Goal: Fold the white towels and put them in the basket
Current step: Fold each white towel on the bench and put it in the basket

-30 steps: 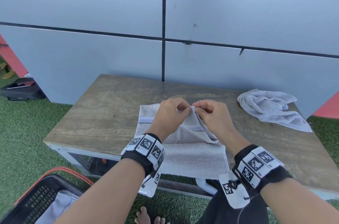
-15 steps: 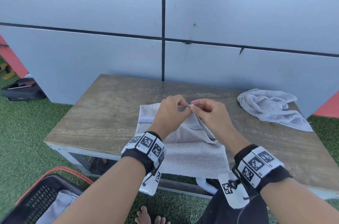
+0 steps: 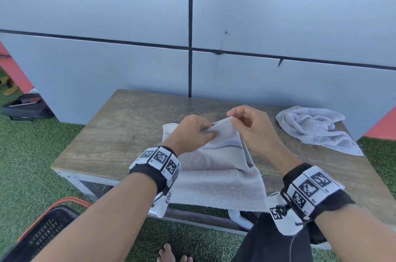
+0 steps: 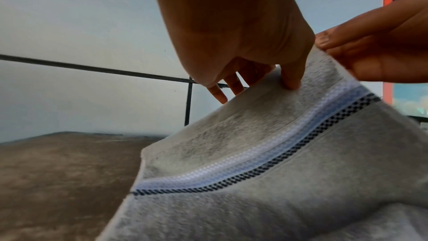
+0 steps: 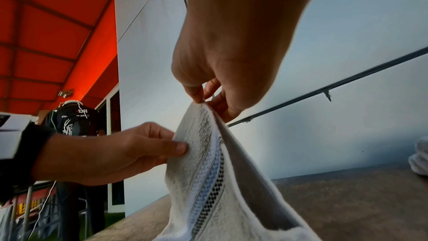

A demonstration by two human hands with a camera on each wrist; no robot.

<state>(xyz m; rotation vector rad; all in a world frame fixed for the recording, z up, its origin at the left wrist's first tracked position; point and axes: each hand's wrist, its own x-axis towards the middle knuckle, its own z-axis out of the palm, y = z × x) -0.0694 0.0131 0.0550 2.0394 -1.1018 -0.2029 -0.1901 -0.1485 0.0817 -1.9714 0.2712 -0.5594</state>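
Note:
A white towel (image 3: 216, 171) with a blue and black checked stripe lies over the front edge of the wooden table (image 3: 120, 133), its far end lifted. My left hand (image 3: 192, 131) pinches that lifted end just left of the corner, thumb on the cloth (image 4: 293, 81). My right hand (image 3: 248, 126) pinches the raised corner itself (image 5: 203, 101). In the right wrist view the left hand (image 5: 129, 151) holds the towel's (image 5: 208, 180) edge. A second white towel (image 3: 310, 126) lies crumpled at the table's back right. The black basket (image 3: 42, 231) with a red rim stands on the grass at lower left.
A grey panelled wall (image 3: 192, 36) rises right behind the table. Green artificial grass (image 3: 27, 165) surrounds it. A black bag (image 3: 25, 107) lies on the ground at far left. My bare toes (image 3: 171, 256) and dark trouser leg (image 3: 272, 242) show below the table's front edge.
Both hands have lifted the towel's far end a little higher. The right hand has slid up and right to the corner, so the two hands now stand slightly apart.

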